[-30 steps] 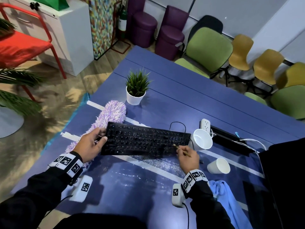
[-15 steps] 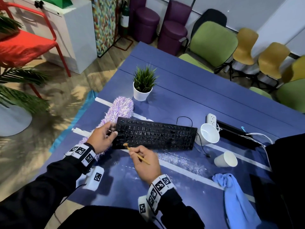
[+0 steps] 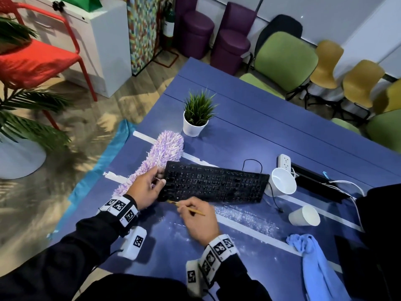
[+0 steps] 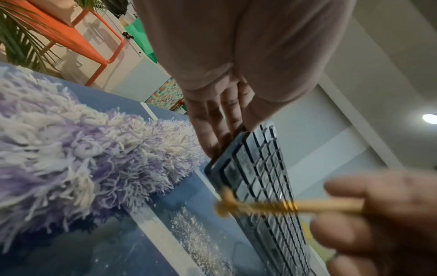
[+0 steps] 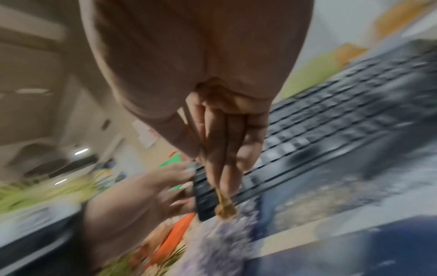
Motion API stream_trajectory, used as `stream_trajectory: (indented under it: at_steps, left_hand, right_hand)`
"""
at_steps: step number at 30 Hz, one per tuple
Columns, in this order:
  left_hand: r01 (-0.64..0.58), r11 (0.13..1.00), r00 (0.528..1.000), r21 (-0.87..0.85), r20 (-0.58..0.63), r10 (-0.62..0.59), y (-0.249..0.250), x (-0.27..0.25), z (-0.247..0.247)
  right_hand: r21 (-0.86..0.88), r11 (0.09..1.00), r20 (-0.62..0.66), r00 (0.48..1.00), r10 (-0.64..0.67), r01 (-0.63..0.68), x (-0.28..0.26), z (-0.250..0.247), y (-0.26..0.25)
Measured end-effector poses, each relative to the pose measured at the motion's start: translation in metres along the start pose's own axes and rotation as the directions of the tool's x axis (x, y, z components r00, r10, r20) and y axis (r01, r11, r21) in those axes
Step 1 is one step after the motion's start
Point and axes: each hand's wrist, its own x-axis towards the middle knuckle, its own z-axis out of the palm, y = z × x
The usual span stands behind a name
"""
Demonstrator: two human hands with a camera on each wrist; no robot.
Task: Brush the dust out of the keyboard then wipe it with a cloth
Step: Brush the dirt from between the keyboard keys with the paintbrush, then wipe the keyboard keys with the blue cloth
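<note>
A blue table point(image 3: 249, 109) fills the middle; a red chair point(image 3: 39, 59) and white cabinet point(image 3: 104, 40) stand at ten o'clock. Purple stools point(image 3: 214, 33) sit at twelve; green chairs point(image 3: 284, 59) and yellow chairs point(image 3: 325, 64) at two; wooden floor point(image 3: 91, 131) at nine.

The blue table point(image 3: 249, 109) carries the keyboard point(image 3: 213, 182), with a duster point(image 3: 160, 154) at its left end, a plant pot point(image 3: 194, 127) behind that end, two cups point(image 3: 282, 181) point(image 3: 303, 216) and a power strip point(image 3: 285, 161) to its right, dust point(image 3: 245, 216) before it and a cloth point(image 3: 312, 257) nearer, rightward.
</note>
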Motion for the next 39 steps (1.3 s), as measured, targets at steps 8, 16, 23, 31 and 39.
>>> stream_trajectory:
  at_steps: [8,16,23,31,39]
  left_hand:
    - [0.071,0.994,0.995,-0.088,-0.067,-0.077,-0.003,0.0,0.002]
    - [0.279,0.951,0.959,-0.137,0.089,-0.268,-0.034,-0.019,0.009]
    - [0.564,0.798,0.825,-0.214,0.187,-0.533,-0.046,-0.042,0.032]
    - [0.63,0.777,0.73,-0.006,0.346,-0.589,-0.059,-0.08,0.04]
    - [0.611,0.789,0.731,0.065,0.337,-0.594,-0.047,-0.098,0.02]
  right_hand:
    - [-0.011,0.978,-0.421,0.888,0.184,-0.208,-0.05,-0.092,0.089]
    - [-0.247,0.815,-0.636,0.722,0.273,-0.525,-0.095,-0.135,0.185]
    - [-0.362,0.726,-0.552,0.762,0.338,-0.584,-0.106,-0.156,0.225]
    - [-0.464,0.73,-0.495,0.83,0.256,-0.502,-0.107,-0.163,0.26]
    - [-0.507,0.747,-0.46,0.868,0.187,-0.43,-0.108,-0.17,0.28]
